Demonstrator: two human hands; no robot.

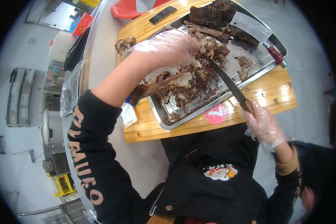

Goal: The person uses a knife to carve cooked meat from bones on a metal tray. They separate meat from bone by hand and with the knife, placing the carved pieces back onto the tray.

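My left hand (173,46), in a clear plastic glove, reaches over the tray and rests on a chunk of cooked meat on the bone (212,51); its fingertips are partly hidden. My right hand (260,121), gloved too, is closed around the wooden handle of a long dark-bladed knife (229,82). The blade points up and left, with its tip at the meat beside my left fingers. Below my left wrist, a large meaty bone (163,84) lies across the rim of the metal tray (190,112). Meat scraps (243,64) lie in the tray's right part.
A cleaver (252,28) with a red handle lies across the tray's upper right. Dark meat slabs (210,16) and a long bone (207,30) are at the far end. The wooden table (140,131) also bears a phone (163,15) and a bone end (125,44) at the left.
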